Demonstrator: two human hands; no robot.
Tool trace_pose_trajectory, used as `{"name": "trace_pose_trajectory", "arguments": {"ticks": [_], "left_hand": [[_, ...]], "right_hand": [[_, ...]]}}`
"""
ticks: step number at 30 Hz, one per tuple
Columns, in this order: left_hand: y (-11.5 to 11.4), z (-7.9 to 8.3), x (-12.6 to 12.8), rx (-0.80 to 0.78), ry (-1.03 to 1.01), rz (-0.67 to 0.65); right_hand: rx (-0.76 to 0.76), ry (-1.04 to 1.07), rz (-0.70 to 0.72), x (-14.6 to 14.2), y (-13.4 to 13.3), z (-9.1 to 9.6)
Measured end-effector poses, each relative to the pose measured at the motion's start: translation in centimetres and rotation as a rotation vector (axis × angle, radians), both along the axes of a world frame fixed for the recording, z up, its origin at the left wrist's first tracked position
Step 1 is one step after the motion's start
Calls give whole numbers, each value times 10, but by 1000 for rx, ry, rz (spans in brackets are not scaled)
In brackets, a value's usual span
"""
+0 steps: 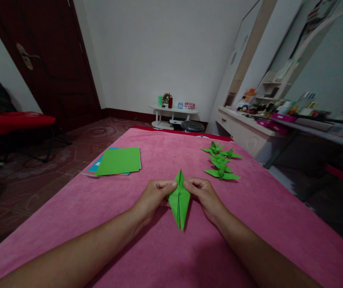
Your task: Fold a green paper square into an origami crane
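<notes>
A half-folded green paper piece [179,202], a long narrow diamond, lies on the pink cloth [249,224] between my hands. My left hand [153,197] pinches its left edge with curled fingers. On the other side, my right hand [205,196] grips the right edge, fingers closed. Several finished green paper cranes [222,162] stand in a row just beyond my right hand. A stack of flat paper sheets [119,161], green on top with blue beneath, lies to the far left.
The pink cloth covers a bed-like surface. A dark door [48,60] and a red-cushioned chair [15,122] stand at the left. A small white table [173,112] with bottles sits against the far wall. A cluttered dresser [249,124] runs along the right.
</notes>
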State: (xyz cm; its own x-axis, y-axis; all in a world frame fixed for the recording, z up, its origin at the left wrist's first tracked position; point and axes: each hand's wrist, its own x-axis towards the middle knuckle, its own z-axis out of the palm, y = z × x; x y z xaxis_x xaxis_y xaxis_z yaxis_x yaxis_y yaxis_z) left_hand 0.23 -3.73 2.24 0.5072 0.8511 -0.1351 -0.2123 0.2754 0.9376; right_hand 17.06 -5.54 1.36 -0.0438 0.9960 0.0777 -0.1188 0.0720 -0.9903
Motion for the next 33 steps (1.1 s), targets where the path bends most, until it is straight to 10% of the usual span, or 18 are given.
{"name": "trace_pose_trajectory", "arguments": {"ticks": [13, 33], "left_hand": [[-8, -1, 8, -20, -9, 129], [-4, -2, 5, -9, 14, 44]], "right_hand": [[273, -277, -268, -14, -10, 1], [35, 17, -158, -16, -10, 3]]}}
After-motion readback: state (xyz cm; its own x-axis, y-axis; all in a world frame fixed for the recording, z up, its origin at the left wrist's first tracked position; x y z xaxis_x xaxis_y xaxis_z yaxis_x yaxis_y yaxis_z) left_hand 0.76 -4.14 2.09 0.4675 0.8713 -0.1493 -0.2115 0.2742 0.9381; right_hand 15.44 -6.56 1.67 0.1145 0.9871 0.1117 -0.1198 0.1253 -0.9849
